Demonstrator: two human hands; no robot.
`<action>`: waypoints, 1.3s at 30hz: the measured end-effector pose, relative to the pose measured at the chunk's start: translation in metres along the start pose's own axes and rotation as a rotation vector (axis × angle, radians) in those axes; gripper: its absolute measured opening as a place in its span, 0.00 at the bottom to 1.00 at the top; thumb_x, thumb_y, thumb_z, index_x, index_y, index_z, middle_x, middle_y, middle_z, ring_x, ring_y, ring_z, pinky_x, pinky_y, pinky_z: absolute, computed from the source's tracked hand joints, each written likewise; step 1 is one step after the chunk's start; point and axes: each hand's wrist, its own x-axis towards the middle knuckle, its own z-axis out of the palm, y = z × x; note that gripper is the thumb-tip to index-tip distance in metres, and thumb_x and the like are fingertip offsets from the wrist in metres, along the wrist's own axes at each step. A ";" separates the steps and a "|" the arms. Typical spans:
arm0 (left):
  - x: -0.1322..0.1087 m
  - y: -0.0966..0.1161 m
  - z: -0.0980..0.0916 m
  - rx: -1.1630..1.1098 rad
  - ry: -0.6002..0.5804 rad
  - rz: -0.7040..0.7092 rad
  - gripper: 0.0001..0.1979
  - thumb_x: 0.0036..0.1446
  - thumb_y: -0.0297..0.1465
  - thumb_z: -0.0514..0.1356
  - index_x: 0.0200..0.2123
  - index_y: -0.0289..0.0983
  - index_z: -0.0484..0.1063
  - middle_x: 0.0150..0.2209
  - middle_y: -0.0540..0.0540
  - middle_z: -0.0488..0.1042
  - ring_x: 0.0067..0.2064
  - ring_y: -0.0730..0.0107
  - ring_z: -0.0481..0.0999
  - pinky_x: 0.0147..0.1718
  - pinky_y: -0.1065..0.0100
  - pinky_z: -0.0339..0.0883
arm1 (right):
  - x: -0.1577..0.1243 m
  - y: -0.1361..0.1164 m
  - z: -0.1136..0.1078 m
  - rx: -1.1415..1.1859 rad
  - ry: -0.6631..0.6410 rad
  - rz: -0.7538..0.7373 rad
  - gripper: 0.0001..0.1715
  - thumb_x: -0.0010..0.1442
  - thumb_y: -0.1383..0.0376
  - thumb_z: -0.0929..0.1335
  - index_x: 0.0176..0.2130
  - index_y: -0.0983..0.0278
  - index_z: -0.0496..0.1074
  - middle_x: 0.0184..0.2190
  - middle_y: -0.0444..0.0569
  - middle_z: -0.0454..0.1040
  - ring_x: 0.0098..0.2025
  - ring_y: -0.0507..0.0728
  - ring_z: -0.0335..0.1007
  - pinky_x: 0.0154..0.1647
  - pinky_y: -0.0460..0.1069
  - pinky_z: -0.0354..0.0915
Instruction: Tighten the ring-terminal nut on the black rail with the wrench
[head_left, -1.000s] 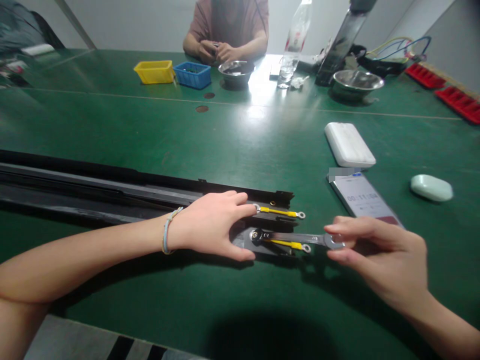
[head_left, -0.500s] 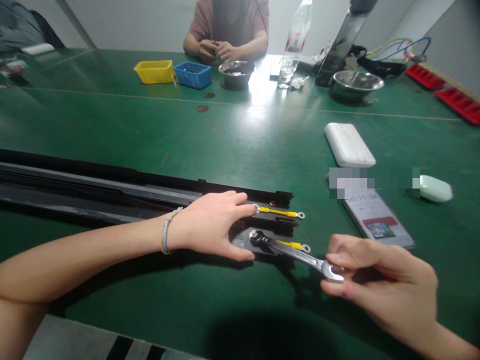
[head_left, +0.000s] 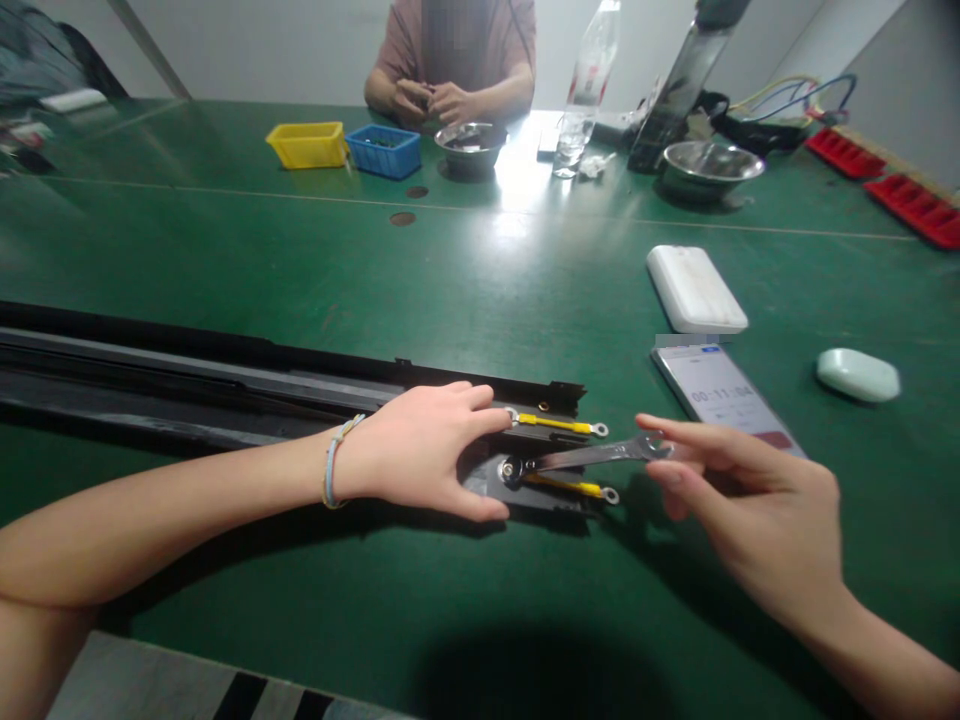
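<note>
My right hand [head_left: 750, 500] pinches the open end of a combination wrench [head_left: 600, 456]. The wrench's ring end sits around a fastener [head_left: 508, 470] near the end of a long black metal channel [head_left: 225, 375]. My left hand [head_left: 427, 450] lies across this channel with thumb and fingers spread, holding it against the table. Two short yellow wires with ring terminals stick out at the channel's right end: one wire [head_left: 559, 424] by my left index finger, the other wire [head_left: 577, 488] partly under the wrench.
On the green table [head_left: 300, 260], a phone [head_left: 727, 395], a white power bank [head_left: 697, 290] and a pale green case [head_left: 857, 375] lie to the right. Farther back stand a yellow bin [head_left: 306, 148], a blue bin [head_left: 384, 152], metal bowls and a bottle [head_left: 589, 90]. A person [head_left: 457, 60] sits opposite.
My right hand has swung the wrench's free end away from me, pivoting about the fastener. The wrench now tilts slightly upward to the right. My left hand stays in place.
</note>
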 end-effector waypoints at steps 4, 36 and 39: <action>-0.002 0.004 -0.001 -0.004 0.002 0.000 0.31 0.47 0.53 0.60 0.48 0.39 0.68 0.39 0.47 0.68 0.39 0.62 0.70 0.36 0.64 0.65 | 0.004 0.000 0.001 0.011 -0.030 0.033 0.15 0.56 0.62 0.70 0.43 0.61 0.80 0.12 0.39 0.69 0.14 0.49 0.62 0.16 0.45 0.59; 0.004 -0.011 -0.008 -0.002 0.006 0.003 0.30 0.47 0.53 0.59 0.47 0.39 0.67 0.37 0.48 0.67 0.38 0.64 0.69 0.34 0.66 0.63 | 0.003 -0.011 0.002 0.348 -0.167 -0.141 0.10 0.47 0.69 0.76 0.31 0.59 0.76 0.15 0.38 0.69 0.17 0.50 0.65 0.18 0.45 0.63; 0.005 -0.011 -0.007 0.001 0.004 -0.002 0.30 0.47 0.53 0.60 0.47 0.39 0.67 0.37 0.48 0.67 0.38 0.63 0.69 0.34 0.65 0.63 | 0.003 -0.010 0.002 0.332 -0.170 -0.146 0.09 0.48 0.68 0.76 0.30 0.58 0.75 0.15 0.38 0.69 0.18 0.50 0.65 0.18 0.45 0.63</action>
